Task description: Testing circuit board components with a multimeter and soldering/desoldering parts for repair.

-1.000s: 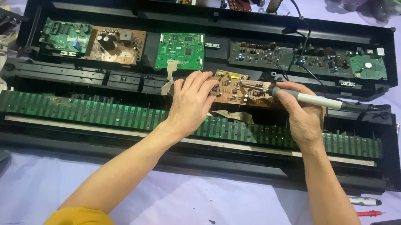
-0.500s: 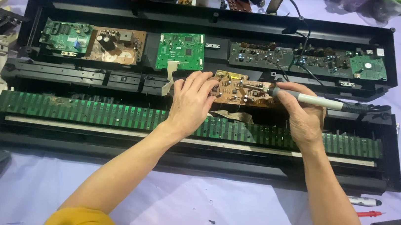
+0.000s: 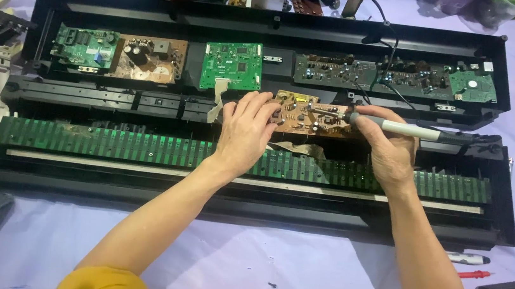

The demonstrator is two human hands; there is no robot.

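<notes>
L hand (image 3: 247,132) fingertips on brown board (image 3: 306,114); R hand (image 3: 391,149) grips soldering iron (image 3: 399,128).

Left hand (image 3: 247,131) on brown circuit board (image 3: 308,113), right hand (image 3: 391,149) gripping soldering iron (image 3: 409,130) over it.

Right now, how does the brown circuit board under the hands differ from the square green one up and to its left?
The brown circuit board lies loose and slightly tilted across the case's middle rail, pinned by the left hand, with the right hand holding a grey-handled soldering iron to it. The square green circuit board sits flat in the black case, untouched. Brown is wider and lower; green squarer. Both are populated boards.
</notes>
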